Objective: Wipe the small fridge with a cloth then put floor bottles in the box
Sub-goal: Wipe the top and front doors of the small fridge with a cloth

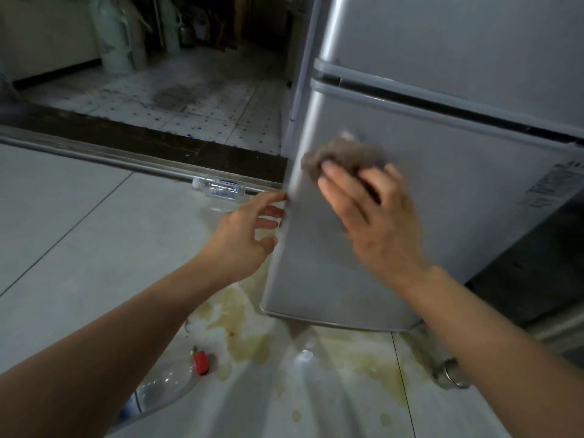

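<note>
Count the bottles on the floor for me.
3 clear: one by the door track, a red-capped one near the left forearm, one below the fridge door, blurred. Others may be hidden.

Dim indoor light, cool and grey, fills the wide-angle head view. The pale glossy tiled floor (79, 216) is the brightest area, with soft streaks of reflected light fanning across its near edge toward the bottom of the frame. The room beyond the dark threshold strip (142, 143) sinks into shadow at the top edge. The silver metal fridge door (442, 184) carries a muted sheen and a soft bright line down its left edge. Motion blur smears the right hand (376, 213) and the crumpled grey-brown cloth (344, 153); the left hand (243, 238) is slightly sharper. Straight lines bow toward the frame's corners. Overall detail is soft and grainy.
</note>
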The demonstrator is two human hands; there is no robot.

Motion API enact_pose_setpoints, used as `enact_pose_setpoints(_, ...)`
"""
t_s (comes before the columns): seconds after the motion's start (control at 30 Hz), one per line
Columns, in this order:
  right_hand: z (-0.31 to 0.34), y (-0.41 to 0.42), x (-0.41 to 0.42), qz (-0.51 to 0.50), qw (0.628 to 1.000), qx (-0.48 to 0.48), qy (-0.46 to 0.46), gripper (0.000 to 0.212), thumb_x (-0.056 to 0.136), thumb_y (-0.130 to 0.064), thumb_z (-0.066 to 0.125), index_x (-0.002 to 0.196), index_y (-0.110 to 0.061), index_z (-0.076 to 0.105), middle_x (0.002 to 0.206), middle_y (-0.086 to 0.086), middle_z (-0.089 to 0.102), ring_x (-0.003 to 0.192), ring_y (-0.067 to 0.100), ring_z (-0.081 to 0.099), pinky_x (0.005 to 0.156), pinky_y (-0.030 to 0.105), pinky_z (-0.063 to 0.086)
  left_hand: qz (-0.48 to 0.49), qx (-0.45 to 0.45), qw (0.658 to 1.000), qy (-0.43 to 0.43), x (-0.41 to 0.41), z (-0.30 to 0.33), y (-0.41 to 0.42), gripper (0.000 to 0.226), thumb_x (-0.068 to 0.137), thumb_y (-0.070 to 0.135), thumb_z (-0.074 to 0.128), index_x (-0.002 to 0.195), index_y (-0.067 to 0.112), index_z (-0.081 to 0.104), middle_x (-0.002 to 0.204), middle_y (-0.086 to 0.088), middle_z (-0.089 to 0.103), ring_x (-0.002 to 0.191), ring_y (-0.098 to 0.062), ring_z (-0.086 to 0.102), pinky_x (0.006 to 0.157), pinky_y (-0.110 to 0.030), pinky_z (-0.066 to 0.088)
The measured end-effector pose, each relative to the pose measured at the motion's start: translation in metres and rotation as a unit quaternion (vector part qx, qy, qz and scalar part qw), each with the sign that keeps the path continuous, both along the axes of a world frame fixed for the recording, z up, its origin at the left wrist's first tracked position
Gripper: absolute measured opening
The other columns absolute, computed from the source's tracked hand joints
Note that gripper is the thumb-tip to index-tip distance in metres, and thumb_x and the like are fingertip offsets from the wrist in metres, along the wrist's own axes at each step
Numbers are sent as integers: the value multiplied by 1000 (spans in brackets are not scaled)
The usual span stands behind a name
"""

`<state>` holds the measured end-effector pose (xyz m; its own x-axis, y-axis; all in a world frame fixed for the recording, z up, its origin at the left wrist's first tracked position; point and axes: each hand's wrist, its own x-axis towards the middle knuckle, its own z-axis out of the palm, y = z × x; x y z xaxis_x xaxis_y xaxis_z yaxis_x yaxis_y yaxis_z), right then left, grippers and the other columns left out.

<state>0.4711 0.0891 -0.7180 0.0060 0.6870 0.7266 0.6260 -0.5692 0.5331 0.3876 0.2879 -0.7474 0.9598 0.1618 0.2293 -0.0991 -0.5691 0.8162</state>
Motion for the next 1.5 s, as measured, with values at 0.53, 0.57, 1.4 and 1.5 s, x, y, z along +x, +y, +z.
enact_pose_setpoints(0.53,-66,58,-8,-25,987,-151,-39,37,89,-11,42,117,-14,67,111,0,68,110,24,41,106,38,30,94,15,995,18,-13,-30,30,59,84,2,59,135,25,38,118,3,55,95,-10,59,76,-20,46)
enact_pose_setpoints(0.57,-78,57,-10,-37,980,-193,-33,36,85,-15,47,115,-16,67,112,-1,67,112,24,40,108,37,29,96,18,995,19,-14,-30,31,59,85,2,59,135,25,38,118,4,54,95,-10,59,76,-21,46)
enact_pose_setpoints(1.4,-98,-54,-19,-46,981,-159,103,21,83,-13,53,97,-21,66,99,-1,65,84,22,59,67,33,44,131,15,991,-7,11,-45,-32,40,85,12,61,105,35,35,100,10,56,90,-9,53,77,-23,38)
enact_pose_setpoints(1.5,-61,-68,-10,-66,993,3,96,25,84,-15,62,105,-17,50,109,2,45,86,25,44,66,37,37,152,11,988,-17,15,-48,-38,34,86,17,62,104,32,37,101,9,54,89,-11,54,77,-27,39)
